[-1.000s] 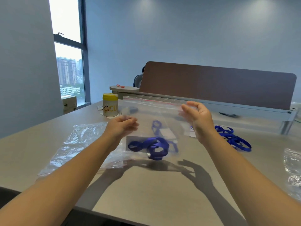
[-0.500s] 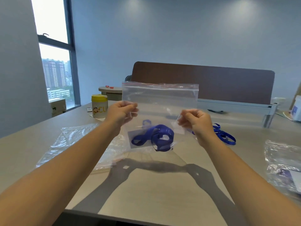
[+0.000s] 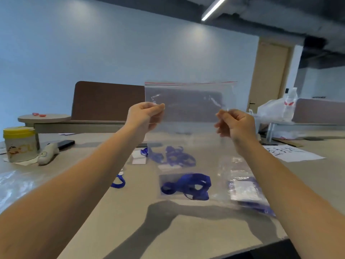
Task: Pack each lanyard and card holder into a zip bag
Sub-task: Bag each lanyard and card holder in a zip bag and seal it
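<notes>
I hold a clear zip bag (image 3: 188, 113) upright in the air in front of me, above the table (image 3: 168, 230), with its red zip line along the top edge. My left hand (image 3: 144, 116) pinches the bag's left edge and my right hand (image 3: 236, 124) pinches its right edge, fingers closed tight on the plastic, roughly a third of the way down from the top. Both forearms reach forward and upward from the near corners of the view, wrists level with each other. I judge the bag is held taut and high like this so its contents settle to the bottom and the mouth stays flat for sealing.

Inside, sunk to the bag's lower part, lies a bundled blue lanyard (image 3: 186, 186) against a card holder (image 3: 168, 184) that looks like a grey rectangle.

On the table beyond, seen partly through the plastic, more loose lanyards (image 3: 173, 156) wait. To the right lie packed bags (image 3: 244, 189). At far left stand a yellow-lidded jar (image 3: 19, 143) and, near it, a dark phone (image 3: 65, 143).
</notes>
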`<act>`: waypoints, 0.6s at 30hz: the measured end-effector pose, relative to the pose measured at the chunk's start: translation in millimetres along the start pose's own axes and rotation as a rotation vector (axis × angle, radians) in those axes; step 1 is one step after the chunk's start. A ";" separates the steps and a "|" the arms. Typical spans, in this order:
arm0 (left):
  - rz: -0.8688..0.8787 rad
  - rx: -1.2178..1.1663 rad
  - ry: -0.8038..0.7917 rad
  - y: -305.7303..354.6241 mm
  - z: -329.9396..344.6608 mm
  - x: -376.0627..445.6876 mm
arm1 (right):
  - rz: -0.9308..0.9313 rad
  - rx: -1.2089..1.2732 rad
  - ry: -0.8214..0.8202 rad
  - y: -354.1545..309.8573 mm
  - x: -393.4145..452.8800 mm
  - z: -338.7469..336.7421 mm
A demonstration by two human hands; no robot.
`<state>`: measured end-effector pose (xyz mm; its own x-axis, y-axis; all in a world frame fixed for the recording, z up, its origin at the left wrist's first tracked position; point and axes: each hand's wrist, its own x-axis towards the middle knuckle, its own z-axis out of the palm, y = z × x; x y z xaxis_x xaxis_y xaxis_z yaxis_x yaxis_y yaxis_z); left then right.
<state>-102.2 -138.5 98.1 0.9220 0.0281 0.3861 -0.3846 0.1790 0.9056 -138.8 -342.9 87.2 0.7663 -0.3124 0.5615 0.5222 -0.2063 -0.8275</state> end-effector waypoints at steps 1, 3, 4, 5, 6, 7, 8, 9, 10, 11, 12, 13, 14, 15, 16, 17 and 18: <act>-0.004 -0.039 -0.022 -0.7 13.4 3.9 | -0.006 -0.013 0.030 -2.8 4.0 -12.0; -0.009 -0.076 -0.064 -1.4 39.5 10.2 | -0.010 -0.038 0.083 -8.6 12.0 -34.3; -0.016 -0.072 -0.086 -1.9 52.2 12.7 | -0.010 -0.047 0.108 -10.3 16.4 -45.0; -0.027 -0.070 -0.107 -3.3 64.6 15.4 | -0.008 -0.058 0.130 -10.7 21.2 -55.5; -0.044 -0.075 -0.127 -5.9 76.3 18.4 | -0.002 -0.076 0.149 -9.5 25.7 -65.6; -0.064 -0.082 -0.148 -10.5 88.1 22.4 | 0.011 -0.099 0.164 -6.0 30.6 -75.7; -0.084 -0.084 -0.168 -16.5 99.6 26.6 | 0.029 -0.122 0.178 -0.3 35.6 -85.7; -0.102 -0.079 -0.185 -24.1 111.2 31.9 | 0.053 -0.141 0.189 7.4 41.0 -95.1; -0.119 -0.065 -0.199 -33.5 122.9 37.8 | 0.079 -0.159 0.201 16.8 46.8 -104.6; -0.140 -0.047 -0.209 -44.5 135.1 44.6 | 0.107 -0.177 0.212 27.5 53.1 -113.5; -0.165 -0.030 -0.221 -56.6 147.2 52.1 | 0.133 -0.194 0.224 39.2 59.5 -122.0; -0.195 -0.019 -0.235 -68.2 157.9 58.8 | 0.158 -0.211 0.234 50.5 65.1 -129.2; -0.227 -0.010 -0.254 -81.2 169.1 66.4 | 0.184 -0.234 0.247 62.9 71.1 -136.7; -0.262 0.000 -0.275 -95.0 181.4 74.3 | 0.210 -0.258 0.259 77.0 78.1 -145.2; -0.298 0.016 -0.290 -109.1 192.4 82.0 | 0.239 -0.281 0.268 90.8 84.4 -153.1; -0.335 0.030 -0.300 -122.9 202.1 89.2 | 0.270 -0.309 0.270 104.5 90.5 -160.3; -0.372 0.043 -0.307 -137.6 210.6 95.7 | 0.301 -0.341 0.265 118.6 95.9 -166.5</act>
<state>29.8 -367.6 47.4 0.9442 -0.3232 0.0631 -0.0389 0.0808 0.9960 -65.7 -551.7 42.0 0.7195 -0.6193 0.3142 0.1076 -0.3476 -0.9315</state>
